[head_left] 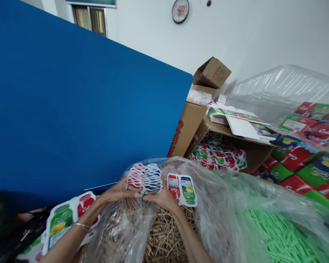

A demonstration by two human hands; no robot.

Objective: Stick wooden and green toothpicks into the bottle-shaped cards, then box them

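Gripping a stack of printed cards point(144, 178), both hands' fingers point(131, 192) close above a clear bag point(120, 233) of brown sticks point(164, 237).

Glossy printed card cutouts point(144, 178), crinkled clear plastic bag point(216, 204), pale wooden sticks point(164, 233), matt blue panel point(79, 102), brown cardboard box point(188, 126)

Blue partition point(79, 98) filling the left, wall clock point(180, 10) at top centre, open cardboard boxes point(208, 91) mid-frame, printed cartons point(304, 153) stacked at right, green sticks point(274, 237) lower right.
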